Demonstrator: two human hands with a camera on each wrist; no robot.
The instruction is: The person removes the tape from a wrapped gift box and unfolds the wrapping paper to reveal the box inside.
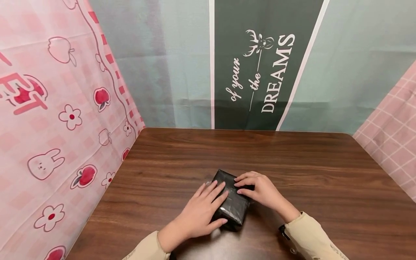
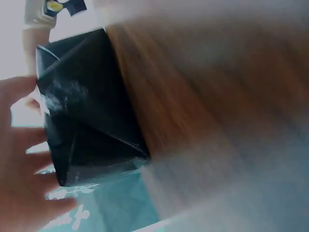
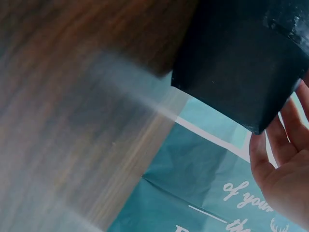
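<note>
A box-shaped package wrapped in shiny black plastic lies at an angle on the wooden table. My left hand rests on its left side, fingers spread over the top and the thumb at the near edge. From the other side my right hand touches the upper right edge with fingertips and thumb. The left wrist view shows a folded end of the black package, its wrap creased into triangular flaps. In the right wrist view, the fingers lie along one edge of the package.
The brown wood-grain table has rounded far corners. Behind it hangs a green curtain with white lettering and a deer head. A pink patterned cloth borders the left side, and a pink checked cloth the right.
</note>
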